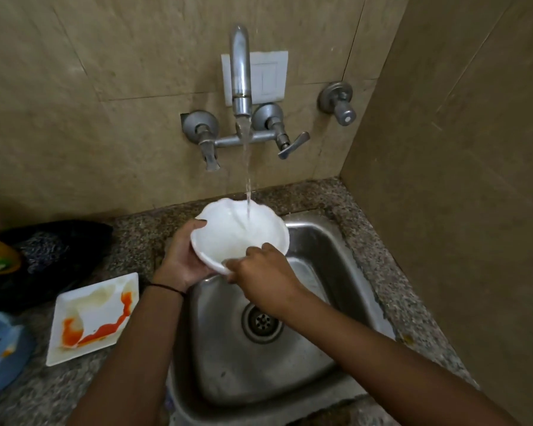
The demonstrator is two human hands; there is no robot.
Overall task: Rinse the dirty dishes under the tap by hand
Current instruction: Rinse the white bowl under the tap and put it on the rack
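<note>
Tilting toward the camera over the back left corner of the sink, a white bowl (228,232) with a wavy rim takes a thin stream of water (247,179) from the tap (240,72) on its inner wall. The left hand (182,256) cups the bowl from below and from the left, fingers closed around the rim and the thumb lying on the inside edge. The right hand (263,273) is at the near rim, fingers curled down into the bowl and touching its wet inside; whether it grips the rim or only rubs the surface cannot be told. A thin dark band (166,287) circles the left wrist.

Below the bowl sits a steel sink (330,247), its basin wet and its round drain (262,322) open in the middle. The sink is set into a speckled granite counter (382,265) that runs along the wall and around the right side.

On the counter to the left of the sink lies a square white plate (96,315) smeared with orange-red sauce and a pale residue. At the far left edge a blue dish (0,348) with dark specks is partly cut off, and behind it lie a dark cloth (50,250) and a yellow object too cropped to name.

The tap is a wall-mounted chrome mixer with two lever handles (293,144), and a separate round valve (339,101) sits to its right. Behind the spout is a white switch plate (268,76). Beige stone tiles (105,87) cover the back wall and the side wall at right.
</note>
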